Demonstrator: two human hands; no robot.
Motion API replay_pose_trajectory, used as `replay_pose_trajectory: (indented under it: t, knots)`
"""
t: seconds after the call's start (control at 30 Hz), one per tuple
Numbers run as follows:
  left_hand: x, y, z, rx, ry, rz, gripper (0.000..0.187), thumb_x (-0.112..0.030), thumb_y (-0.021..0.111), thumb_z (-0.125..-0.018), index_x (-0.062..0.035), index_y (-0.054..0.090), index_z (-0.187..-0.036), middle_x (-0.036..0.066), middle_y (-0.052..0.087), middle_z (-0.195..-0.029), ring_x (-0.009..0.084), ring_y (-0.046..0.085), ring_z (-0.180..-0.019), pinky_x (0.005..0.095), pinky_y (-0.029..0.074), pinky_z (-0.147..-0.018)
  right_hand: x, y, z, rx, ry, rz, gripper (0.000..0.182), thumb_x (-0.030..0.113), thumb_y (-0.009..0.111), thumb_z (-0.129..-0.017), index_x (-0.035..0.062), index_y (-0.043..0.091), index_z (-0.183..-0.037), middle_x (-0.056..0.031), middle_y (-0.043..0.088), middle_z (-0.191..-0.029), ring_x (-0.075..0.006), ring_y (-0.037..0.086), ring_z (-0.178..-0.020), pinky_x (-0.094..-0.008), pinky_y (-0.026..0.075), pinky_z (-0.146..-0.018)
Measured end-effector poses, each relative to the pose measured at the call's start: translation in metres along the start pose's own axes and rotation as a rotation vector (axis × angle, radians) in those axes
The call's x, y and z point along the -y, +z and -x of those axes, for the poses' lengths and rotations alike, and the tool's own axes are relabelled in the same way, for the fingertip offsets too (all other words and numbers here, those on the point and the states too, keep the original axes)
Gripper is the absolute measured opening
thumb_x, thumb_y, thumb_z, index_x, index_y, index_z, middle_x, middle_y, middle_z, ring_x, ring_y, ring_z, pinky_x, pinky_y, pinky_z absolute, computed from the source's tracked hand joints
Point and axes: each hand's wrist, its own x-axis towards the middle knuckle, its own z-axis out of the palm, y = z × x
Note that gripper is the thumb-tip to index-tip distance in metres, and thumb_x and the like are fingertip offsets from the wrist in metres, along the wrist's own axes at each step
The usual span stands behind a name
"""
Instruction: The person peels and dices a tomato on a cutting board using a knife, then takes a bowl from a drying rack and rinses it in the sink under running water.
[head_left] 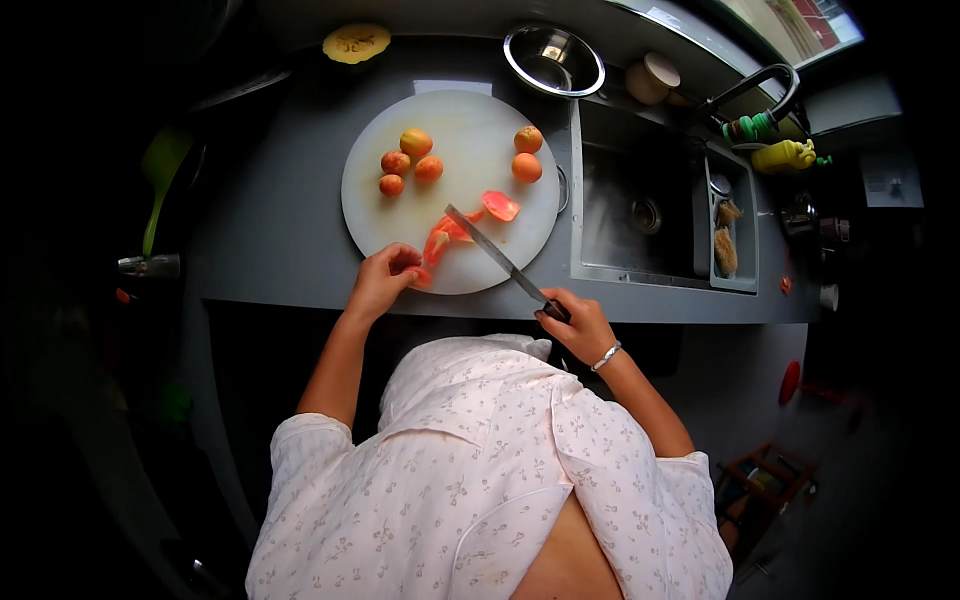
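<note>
My right hand is closed round the dark handle of a knife, whose blade slants up and left over the round white cutting board. Red-orange cut slices lie beside the blade tip, with a larger cut piece to their right. At the board's lower left edge, my left hand pinches a small red piece. Several whole orange-red fruits sit at the board's upper left, and two more at its right.
Behind the board stand a steel bowl and a yellow cut fruit half. To the right is a sink with a black faucet, sponges and a yellow bottle. A green utensil is at the left.
</note>
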Motion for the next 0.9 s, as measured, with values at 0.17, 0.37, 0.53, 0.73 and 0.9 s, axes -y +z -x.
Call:
replay_pose_trajectory:
  t: [0.17,0.37,0.53,0.73,0.9]
  knots:
    - [-0.008,0.019,-0.02,-0.166,0.101,0.064,0.027,0.01,0.064,-0.08,0.0004,0.063,-0.105,0.007,0.068,-0.1,0.0137,0.067,-0.092,0.0268,0.054,-0.082,0.006,0.0,-0.009,0.026,-0.022,0.051,0.031,0.018,0.071,-0.086,0.0037,0.062,-0.113,-0.0141,0.063,-0.072,-0.0268,0.062,-0.06,-0.0339,0.049,-0.06]
    - [-0.03,0.035,-0.014,-0.438,0.411,-0.615,0.031,-0.016,0.078,-0.076,-0.0049,0.064,-0.101,0.009,0.067,-0.096,0.0259,0.061,-0.097,0.0387,0.049,-0.085,0.012,0.0,-0.012,0.019,-0.022,0.04,0.032,0.017,0.071,-0.086,0.0033,0.062,-0.113,-0.0149,0.062,-0.069,-0.0269,0.06,-0.058,-0.0342,0.048,-0.058]
    - [-0.04,0.056,-0.029,-0.456,0.399,-0.862,0.027,-0.03,0.075,-0.077,-0.0113,0.06,-0.088,0.005,0.064,-0.085,0.0261,0.059,-0.092,0.0417,0.041,-0.08,0.012,0.003,-0.014,0.006,0.007,0.017,0.03,0.016,0.071,-0.086,0.0022,0.062,-0.111,-0.0131,0.059,-0.065,-0.0238,0.056,-0.055,-0.0327,0.047,-0.057]
    - [-0.032,0.05,-0.029,-0.532,0.287,-0.82,0.026,-0.027,0.073,-0.08,-0.0091,0.062,-0.094,0.003,0.065,-0.072,0.024,0.062,-0.074,0.0414,0.045,-0.077,0.008,0.003,-0.011,-0.029,0.015,-0.027,0.03,0.015,0.071,-0.086,0.0021,0.063,-0.111,-0.0115,0.057,-0.064,-0.0213,0.054,-0.054,-0.0318,0.046,-0.057]
    - [-0.035,0.046,-0.02,-0.457,0.198,-0.67,0.03,-0.028,0.074,-0.079,-0.0103,0.065,-0.102,0.003,0.064,-0.065,0.0222,0.062,-0.072,0.041,0.046,-0.078,0.01,0.003,-0.008,-0.027,0.04,-0.029,0.03,0.016,0.071,-0.086,0.0027,0.063,-0.111,-0.0112,0.058,-0.064,-0.0215,0.056,-0.054,-0.0319,0.046,-0.057]
